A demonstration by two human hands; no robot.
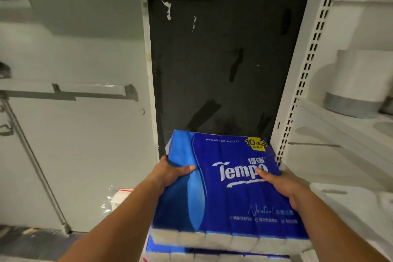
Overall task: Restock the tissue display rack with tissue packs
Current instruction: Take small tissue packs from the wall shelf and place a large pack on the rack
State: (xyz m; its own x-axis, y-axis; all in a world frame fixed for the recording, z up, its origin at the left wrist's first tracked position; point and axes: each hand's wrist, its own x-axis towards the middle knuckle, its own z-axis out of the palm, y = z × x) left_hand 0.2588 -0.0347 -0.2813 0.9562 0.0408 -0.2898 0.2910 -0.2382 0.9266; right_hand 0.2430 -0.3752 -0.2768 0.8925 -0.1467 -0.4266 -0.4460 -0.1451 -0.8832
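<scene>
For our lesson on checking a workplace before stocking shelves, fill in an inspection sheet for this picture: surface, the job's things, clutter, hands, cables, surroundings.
Surface: second blue tissue pack lies beneath, bearing the held one; what supports it is hidden.
Job's things: large blue plastic-wrapped Tempo tissue pack, flat, printed face up.
Clutter: clear plastic bag with red-edged white item low on the left.
Hands: left hand grips the pack's left edge; right hand grips its right side, fingers over the logo.
Cables: nothing seen.
Surroundings: black back panel; white slotted shelf upright; white cylindrical appliance with grey base on the right shelf.

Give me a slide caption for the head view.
Both hands, left and right, hold a blue tissue pack above another pack.
</scene>
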